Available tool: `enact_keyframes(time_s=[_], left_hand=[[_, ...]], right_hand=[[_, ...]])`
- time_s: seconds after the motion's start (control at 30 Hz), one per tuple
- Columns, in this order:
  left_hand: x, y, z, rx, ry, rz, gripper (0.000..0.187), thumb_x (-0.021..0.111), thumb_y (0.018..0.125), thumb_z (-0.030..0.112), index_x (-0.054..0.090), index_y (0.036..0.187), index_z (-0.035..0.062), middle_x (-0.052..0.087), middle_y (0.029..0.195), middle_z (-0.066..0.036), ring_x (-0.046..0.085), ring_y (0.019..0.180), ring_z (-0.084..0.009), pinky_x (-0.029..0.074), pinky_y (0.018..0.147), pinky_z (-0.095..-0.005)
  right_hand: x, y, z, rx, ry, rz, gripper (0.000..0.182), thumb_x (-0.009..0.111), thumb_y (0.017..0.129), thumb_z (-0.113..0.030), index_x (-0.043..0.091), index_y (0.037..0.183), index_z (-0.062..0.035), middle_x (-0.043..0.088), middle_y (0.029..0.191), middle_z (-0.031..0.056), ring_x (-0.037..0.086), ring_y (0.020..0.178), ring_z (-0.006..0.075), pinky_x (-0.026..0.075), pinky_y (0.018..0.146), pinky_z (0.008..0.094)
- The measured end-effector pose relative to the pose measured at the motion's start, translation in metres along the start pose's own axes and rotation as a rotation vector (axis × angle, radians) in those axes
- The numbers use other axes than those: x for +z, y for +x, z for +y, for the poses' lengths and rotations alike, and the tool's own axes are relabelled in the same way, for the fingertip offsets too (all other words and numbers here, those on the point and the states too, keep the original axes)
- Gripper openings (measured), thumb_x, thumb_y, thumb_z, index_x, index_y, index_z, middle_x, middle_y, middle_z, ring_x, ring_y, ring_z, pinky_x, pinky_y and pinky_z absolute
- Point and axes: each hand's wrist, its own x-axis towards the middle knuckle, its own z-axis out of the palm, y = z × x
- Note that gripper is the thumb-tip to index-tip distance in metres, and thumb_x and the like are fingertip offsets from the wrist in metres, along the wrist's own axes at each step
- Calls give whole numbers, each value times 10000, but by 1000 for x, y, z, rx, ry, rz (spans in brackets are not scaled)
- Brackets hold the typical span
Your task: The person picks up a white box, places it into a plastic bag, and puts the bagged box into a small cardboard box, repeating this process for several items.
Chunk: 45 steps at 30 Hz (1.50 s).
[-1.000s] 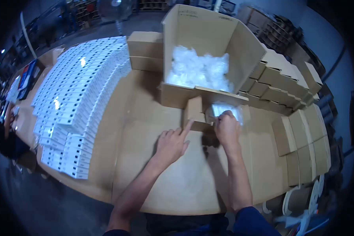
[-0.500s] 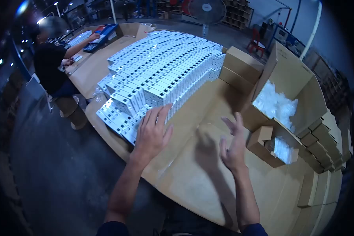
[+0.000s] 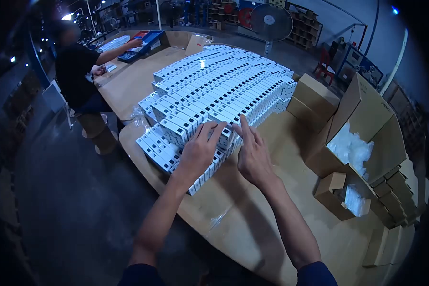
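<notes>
Long, slim white boxes (image 3: 224,90) with dark square marks are stacked in tight rows in several layers. My left hand (image 3: 200,150) is over the near corner of the stack, fingers bent and their tips at the upper boxes. To its right, my right hand (image 3: 255,157) reaches up beside the stack's near right side, its index finger stretched along the box ends and its thumb apart. Both hands look open; no box is lifted. Where the fingertips meet the boxes is partly hidden. A lower step of white boxes (image 3: 159,148) lies left of my left hand.
A large open carton (image 3: 362,105) holding clear plastic bags (image 3: 350,148) stands right, with a smaller carton (image 3: 331,193) in front. Closed brown cartons (image 3: 312,100) adjoin the stack. Another person (image 3: 76,76) works at the far left beside a blue tray (image 3: 143,45). A fan (image 3: 270,21) stands behind.
My right hand has moved left and up from above the bare cardboard to the stack's side. My left hand has shifted farther onto the near boxes. The camera view has turned slightly left.
</notes>
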Motion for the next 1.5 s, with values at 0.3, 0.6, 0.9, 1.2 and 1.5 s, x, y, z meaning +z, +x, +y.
enact_keyframes(time_s=[0.3, 0.6, 0.9, 1.2, 1.5], left_hand=[[-18, -8, 11, 4, -26, 19, 360, 753, 780, -69, 661, 1117, 17, 587, 1158, -118, 589, 1104, -319, 495, 951, -453], [-15, -11, 75, 121, -262, 83, 405, 774, 702, -124, 658, 1064, 18, 609, 1141, -130, 611, 1106, -343, 519, 933, -451], [52, 39, 180, 386, -530, -11, 430, 787, 692, -94, 669, 1084, 38, 607, 1174, -110, 616, 1098, -351, 537, 920, -454], [151, 174, 275, 447, -732, -366, 240, 691, 826, -33, 666, 1061, 13, 674, 1010, -164, 669, 988, -360, 553, 867, -417], [356, 283, 371, 705, -511, -379, 368, 819, 835, 157, 648, 1107, -23, 687, 984, -198, 660, 1017, -413, 536, 900, -472]], right_hand=[[-10, -5, -2, 0, 138, 15, 859, 505, 839, 75, 180, 1627, -35, 523, 1488, 230, 455, 1382, 461, 357, 1159, 516], [-88, -75, 22, 388, 684, -97, 768, 576, 1000, -71, 184, 1657, -129, 475, 1512, 266, 630, 1120, 275, 556, 883, 375], [-168, -158, 66, 507, 1223, 69, 628, 606, 1049, -132, 334, 1615, -114, 545, 1411, 121, 603, 1140, 158, 536, 954, 334], [-288, -210, 161, 445, 304, 430, 250, 554, 997, -31, 712, 1191, -29, 695, 986, 77, 600, 872, 155, 491, 786, 301], [-341, -179, 258, 604, 340, 727, 355, 481, 1077, -236, 665, 1336, -76, 636, 1243, 169, 569, 1201, 232, 418, 1069, 344]])
